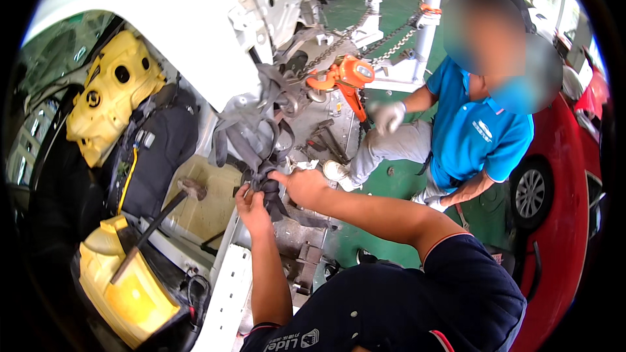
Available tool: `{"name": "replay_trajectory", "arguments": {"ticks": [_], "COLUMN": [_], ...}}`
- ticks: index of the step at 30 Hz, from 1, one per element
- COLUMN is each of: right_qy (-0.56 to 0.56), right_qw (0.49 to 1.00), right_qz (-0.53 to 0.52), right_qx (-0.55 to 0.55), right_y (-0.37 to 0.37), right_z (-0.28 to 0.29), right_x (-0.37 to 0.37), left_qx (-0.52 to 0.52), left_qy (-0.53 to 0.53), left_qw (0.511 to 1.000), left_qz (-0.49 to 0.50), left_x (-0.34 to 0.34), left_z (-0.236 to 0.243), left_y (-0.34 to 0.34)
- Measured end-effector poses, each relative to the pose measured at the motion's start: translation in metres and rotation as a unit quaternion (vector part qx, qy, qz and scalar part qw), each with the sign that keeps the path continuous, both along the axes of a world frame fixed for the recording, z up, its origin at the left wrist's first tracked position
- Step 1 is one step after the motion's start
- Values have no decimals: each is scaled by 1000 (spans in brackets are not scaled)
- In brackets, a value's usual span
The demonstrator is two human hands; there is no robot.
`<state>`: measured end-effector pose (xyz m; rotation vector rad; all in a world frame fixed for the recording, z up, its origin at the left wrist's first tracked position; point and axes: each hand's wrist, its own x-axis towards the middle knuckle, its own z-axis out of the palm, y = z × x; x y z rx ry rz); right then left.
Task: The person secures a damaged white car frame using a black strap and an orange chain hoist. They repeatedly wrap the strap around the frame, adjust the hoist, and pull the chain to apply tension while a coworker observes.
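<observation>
Dark grey webbing straps [242, 140] hang twisted and knotted beside the white car body [189, 26]. At the lower part of the knot, the fingertips of my left hand [254, 212] are closed on the strap. My right hand [305, 188] is curled against the same strap from the right, its thumb pressed on the knot; its other fingers are partly hidden. Just beyond, an orange lever chain hoist [352, 73] hangs on metal chains [391, 47], its hook near the top of the straps.
A long-handled hammer [153, 231] leans inside the car body, between two yellow parts, one upper [117, 94] and one lower [140, 293]. At right, a co-worker in a blue shirt [479, 127] wears white gloves. Metal tools [332, 143] lie on the bench; behind stands a red car [561, 208].
</observation>
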<state>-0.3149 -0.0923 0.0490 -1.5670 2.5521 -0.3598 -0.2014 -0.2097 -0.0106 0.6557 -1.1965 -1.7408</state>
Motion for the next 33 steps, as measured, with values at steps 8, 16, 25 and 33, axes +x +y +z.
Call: {"name": "replay_trajectory", "arguments": {"ticks": [8,16,25,33], "right_qy": [-488,-815,-701,-703], "right_qw": [872,546,643,670], "right_qz": [13,-31,47,-61], "right_qx": [-18,-191,-305,-232], "right_y": [-10,-23,-15,-23], "right_z": [25,-45,-63,-17], "right_x": [-14,-5,10,3], "left_qx": [-55,-124,-67,-188], "left_qy": [-8,-101,-96,-122], "left_qw": [998,985,985,968], "left_qz": [-42,-63,-130,-111], "left_x": [9,7,11,12], "left_z": [-6,-19,-14,-1], "left_y": [-3,-21,-23,-3]}}
